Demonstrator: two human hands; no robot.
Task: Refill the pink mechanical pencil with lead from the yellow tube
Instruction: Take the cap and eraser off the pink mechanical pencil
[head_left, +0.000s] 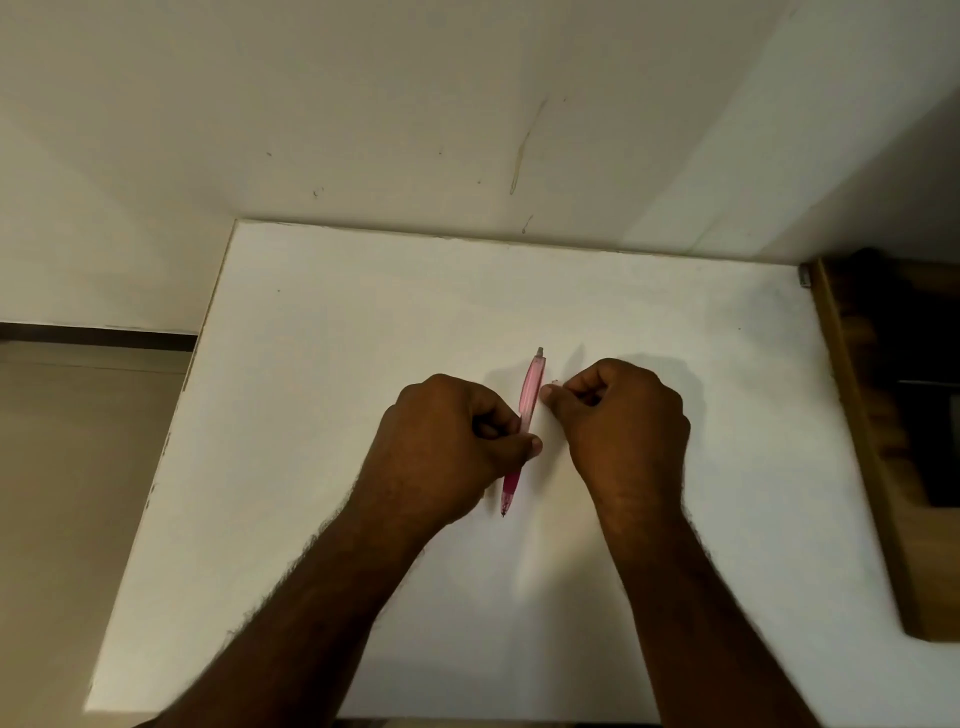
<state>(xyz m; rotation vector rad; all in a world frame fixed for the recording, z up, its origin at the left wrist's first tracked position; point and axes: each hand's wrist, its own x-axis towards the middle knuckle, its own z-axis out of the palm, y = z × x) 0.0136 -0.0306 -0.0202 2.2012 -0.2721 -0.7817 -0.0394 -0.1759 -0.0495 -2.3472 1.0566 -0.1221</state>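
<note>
White matte tabletop (363, 415): one slim pink mechanical pencil (531, 400), translucent, pinched in left hand (447, 441) fingers; right hand (623, 415) fingers curled, contents indiscernible.

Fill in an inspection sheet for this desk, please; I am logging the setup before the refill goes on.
Surface: white table, bare around the hands, with a few small dark specks.
Job's things: pink mechanical pencil held above the table, tip toward the person, grey end pointing away. Yellow tube: nothing seen.
Clutter: nothing seen.
Grippers: left hand is closed on the pencil's lower barrel; right hand pinches something tiny beside the upper barrel, too small to identify.
Cables: nothing seen.
Surroundings: off-white wall with scuff marks behind the table; wooden furniture with a dark inside at the right edge; floor at the left.
</note>
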